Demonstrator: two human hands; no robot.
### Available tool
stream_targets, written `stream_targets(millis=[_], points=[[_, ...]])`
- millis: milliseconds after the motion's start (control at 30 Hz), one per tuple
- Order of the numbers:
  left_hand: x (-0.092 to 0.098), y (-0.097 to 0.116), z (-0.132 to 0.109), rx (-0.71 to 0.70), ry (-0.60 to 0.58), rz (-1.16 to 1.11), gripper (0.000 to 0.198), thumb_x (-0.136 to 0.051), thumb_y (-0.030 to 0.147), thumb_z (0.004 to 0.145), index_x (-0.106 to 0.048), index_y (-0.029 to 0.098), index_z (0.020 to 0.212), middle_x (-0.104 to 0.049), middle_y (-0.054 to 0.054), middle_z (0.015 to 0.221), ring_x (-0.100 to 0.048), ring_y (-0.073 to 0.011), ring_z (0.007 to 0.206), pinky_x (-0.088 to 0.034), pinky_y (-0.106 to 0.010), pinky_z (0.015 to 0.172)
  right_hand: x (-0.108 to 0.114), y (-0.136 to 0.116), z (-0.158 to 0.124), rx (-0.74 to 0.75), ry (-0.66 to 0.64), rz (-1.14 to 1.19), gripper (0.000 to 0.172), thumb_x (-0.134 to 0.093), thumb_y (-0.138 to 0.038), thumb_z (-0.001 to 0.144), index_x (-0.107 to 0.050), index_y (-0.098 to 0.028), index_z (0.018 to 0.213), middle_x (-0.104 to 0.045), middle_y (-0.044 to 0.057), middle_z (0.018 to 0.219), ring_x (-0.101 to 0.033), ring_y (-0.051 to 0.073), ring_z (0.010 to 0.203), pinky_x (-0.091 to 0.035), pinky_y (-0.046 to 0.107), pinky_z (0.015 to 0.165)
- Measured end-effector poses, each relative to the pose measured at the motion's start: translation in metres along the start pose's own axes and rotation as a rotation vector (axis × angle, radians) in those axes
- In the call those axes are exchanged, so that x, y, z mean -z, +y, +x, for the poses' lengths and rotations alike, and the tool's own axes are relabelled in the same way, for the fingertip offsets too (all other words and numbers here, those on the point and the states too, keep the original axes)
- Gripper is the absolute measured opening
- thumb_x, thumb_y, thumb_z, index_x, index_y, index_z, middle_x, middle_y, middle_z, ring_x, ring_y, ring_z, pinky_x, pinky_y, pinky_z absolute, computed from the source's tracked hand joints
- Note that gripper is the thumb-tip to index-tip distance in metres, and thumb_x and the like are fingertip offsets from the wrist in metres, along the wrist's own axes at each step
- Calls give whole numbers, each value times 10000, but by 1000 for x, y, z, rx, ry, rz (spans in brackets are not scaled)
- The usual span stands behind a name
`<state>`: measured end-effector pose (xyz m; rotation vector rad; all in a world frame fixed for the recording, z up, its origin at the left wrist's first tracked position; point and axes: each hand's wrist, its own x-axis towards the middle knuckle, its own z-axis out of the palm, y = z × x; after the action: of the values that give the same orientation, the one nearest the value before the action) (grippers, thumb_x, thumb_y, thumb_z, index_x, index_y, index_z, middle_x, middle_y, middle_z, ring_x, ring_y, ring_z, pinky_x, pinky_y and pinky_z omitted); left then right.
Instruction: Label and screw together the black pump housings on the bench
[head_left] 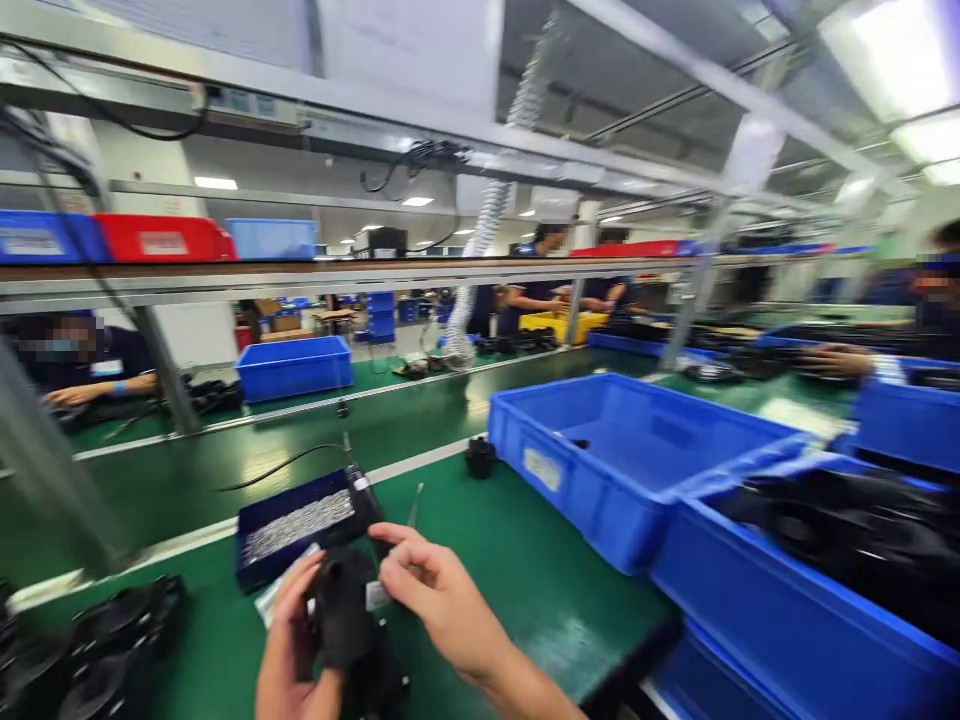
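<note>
Low in the head view, both my hands meet over a black plastic part (346,612) with a small white label. My left hand (289,645) curls around its left side. My right hand (435,595) pinches its upper right edge with bent fingers. Just beyond them a shallow dark blue tray (259,565) holds a heap of small silver screws. A black power screwdriver (358,487) with a cable stands behind the tray.
A large blue bin (600,520) sits to the right, and a nearer one (787,630) holds black parts. More black parts (112,650) lie at the left edge. A conveyor belt (225,450) runs across. Other people work at benches behind and to the right.
</note>
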<state>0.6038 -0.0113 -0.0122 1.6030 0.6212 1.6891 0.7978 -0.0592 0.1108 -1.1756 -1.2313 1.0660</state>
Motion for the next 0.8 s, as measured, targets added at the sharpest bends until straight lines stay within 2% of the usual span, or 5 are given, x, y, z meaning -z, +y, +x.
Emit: stream_targets(millis=[100, 233, 333, 533, 800], points=[[-16, 12, 1, -65, -24, 67, 561, -676, 185, 971, -529, 283, 1504, -516, -151, 1523, -540, -274, 1418, -544, -334, 1103, -4, 9, -5, 45, -27, -180, 480, -713, -640, 907, -673, -181, 771, -543, 176, 1493, -409, 324, 1488, -323, 513, 1200], [-24, 19, 6, -76, 11, 62, 498, -643, 183, 1003, -532, 276, 1479, -527, -138, 1492, -528, -231, 1422, -509, -292, 1136, -15, 13, -9, 143, 21, -343, 366, -631, -529, 963, -683, -212, 787, -522, 113, 1525, -355, 325, 1505, -246, 600, 1248], [-23, 23, 5, -80, -12, 54, 497, -626, 189, 1022, -497, 289, 1492, -500, -118, 1509, -505, -190, 1436, -460, -259, 1176, -19, 13, -10, 192, 47, -411, 327, -613, -492, 973, -700, -230, 798, -546, 97, 1505, -304, 340, 1520, -260, 656, 1237], [-23, 26, 5, -84, -31, 60, 489, -582, 189, 1053, -447, 295, 1510, -454, -105, 1528, -477, -150, 1445, -427, -228, 1197, -24, 12, -12, 224, 75, -468, 328, -595, -495, 992, -706, -252, 800, -560, 66, 1491, -294, 344, 1513, -257, 702, 1230], [-23, 28, 6, -68, -22, 50, 486, -586, 185, 1052, -446, 285, 1507, -449, -120, 1531, -487, -161, 1441, -449, -230, 1179, -28, 14, -15, 264, 113, -506, 306, -592, -489, 1011, -704, -268, 832, -550, 43, 1500, -264, 345, 1521, -289, 712, 1202]])
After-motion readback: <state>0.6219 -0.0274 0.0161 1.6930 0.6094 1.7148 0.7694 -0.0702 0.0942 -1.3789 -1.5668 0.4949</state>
